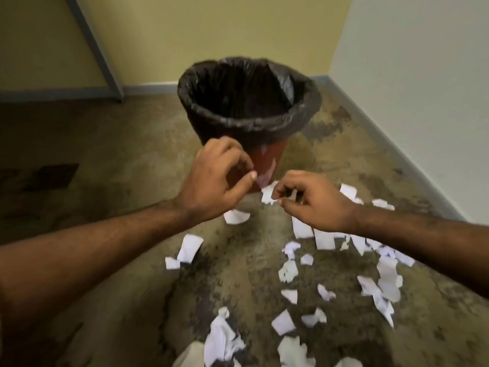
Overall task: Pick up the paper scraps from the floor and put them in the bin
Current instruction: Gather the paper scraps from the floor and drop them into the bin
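Near the corner of the room, a bin (267, 154) with a reddish-brown body is standing upright on the mottled floor (105, 160), and a black liner bag (238, 117) is folding over its rim. Both bare arms are reaching forward in front of the bin's lower wall. The left hand (217, 178) is hovering just before the bin, its fingers (232, 152) curling loosely with the thumb stretching toward them; the blur is making it hard to tell whether they are pinching anything, so I cannot say what, if anything, that hand is holding. The right hand (315, 200) is sitting slightly lower and to the right, its fingers (280, 188) and thumb closing together on a small white scrap (267, 193), which is hanging in the air just beside the base of the bin.

White paper scraps (291, 271) are lying scattered over the floor between the person and the bin, most of them to the right and below the hands. One piece (236, 216) is resting near the foot of the bin under the left wrist, and crumpled pieces (221, 337) are lying at the bottom edge of the view. Yellowish walls (211, 35) are meeting a paler wall (410, 75) behind the bin, with a grey skirting board (397, 147) running along the floor.
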Demonstrator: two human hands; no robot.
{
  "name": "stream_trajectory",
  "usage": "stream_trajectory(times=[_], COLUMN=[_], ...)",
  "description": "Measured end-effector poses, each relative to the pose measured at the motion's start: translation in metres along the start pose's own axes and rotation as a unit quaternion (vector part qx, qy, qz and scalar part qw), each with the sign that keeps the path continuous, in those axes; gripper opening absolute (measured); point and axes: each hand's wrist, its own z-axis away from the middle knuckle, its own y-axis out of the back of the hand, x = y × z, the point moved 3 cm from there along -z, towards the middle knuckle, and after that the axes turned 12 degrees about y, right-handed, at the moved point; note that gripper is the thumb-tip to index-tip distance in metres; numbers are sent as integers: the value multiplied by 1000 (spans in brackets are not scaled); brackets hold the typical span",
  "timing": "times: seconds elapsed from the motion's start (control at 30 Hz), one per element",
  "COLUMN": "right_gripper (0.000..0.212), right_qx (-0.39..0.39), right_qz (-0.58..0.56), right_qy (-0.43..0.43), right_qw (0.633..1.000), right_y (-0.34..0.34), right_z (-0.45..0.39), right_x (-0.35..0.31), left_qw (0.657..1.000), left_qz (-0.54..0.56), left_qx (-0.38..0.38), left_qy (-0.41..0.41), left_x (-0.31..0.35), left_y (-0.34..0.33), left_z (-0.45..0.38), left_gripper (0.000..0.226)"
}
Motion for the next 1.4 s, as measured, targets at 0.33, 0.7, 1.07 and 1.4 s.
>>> stream_trajectory(times=[0.33, 0.7, 1.07, 1.4], right_gripper=[62, 84, 49, 35], right_qx=[-378, -401, -435, -385], right_qz=[65, 105, 138, 157], right_qy=[15, 194, 301, 173], right_qw=[924, 889, 837, 893], right_y=[-123, -249, -237, -171], right_z=[47, 109, 125, 126], right_x=[-21, -99, -68, 14], left_qw=[789, 843, 883, 882], left_qz=[-231, -172, -160, -181], left_qx=[-533, -481, -408, -337], left_qy=[198, 167, 169, 274], left_x=[-138, -147, -144, -164], left_y=[-41, -60, -60, -56], left_z=[170, 169, 155, 167], left_gripper=[119, 73, 30, 38])
